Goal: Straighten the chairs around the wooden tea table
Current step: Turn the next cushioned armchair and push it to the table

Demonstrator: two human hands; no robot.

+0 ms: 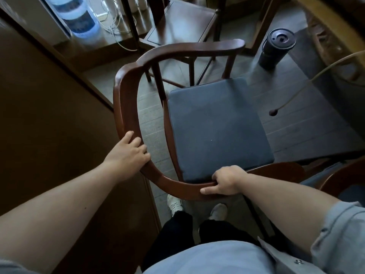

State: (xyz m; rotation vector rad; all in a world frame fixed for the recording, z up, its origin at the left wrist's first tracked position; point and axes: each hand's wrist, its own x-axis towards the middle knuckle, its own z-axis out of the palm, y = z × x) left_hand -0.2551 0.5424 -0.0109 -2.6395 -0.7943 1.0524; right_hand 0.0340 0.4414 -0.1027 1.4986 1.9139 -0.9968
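A dark wooden armchair with a curved horseshoe rail and a blue-grey seat cushion stands right in front of me, seen from above and behind. My left hand grips the rail at its left bend. My right hand grips the rail at the back, near the cushion's rear edge. The wooden tea table runs along the upper right. A second wooden chair stands beyond the first. Part of a third chair shows at the right edge.
A brown cabinet or panel closes in tight on the left. A black lidded cylinder stands on the floor by the table. A pale hose with a dark tip hangs from the table. A water jug and loose cables lie top left.
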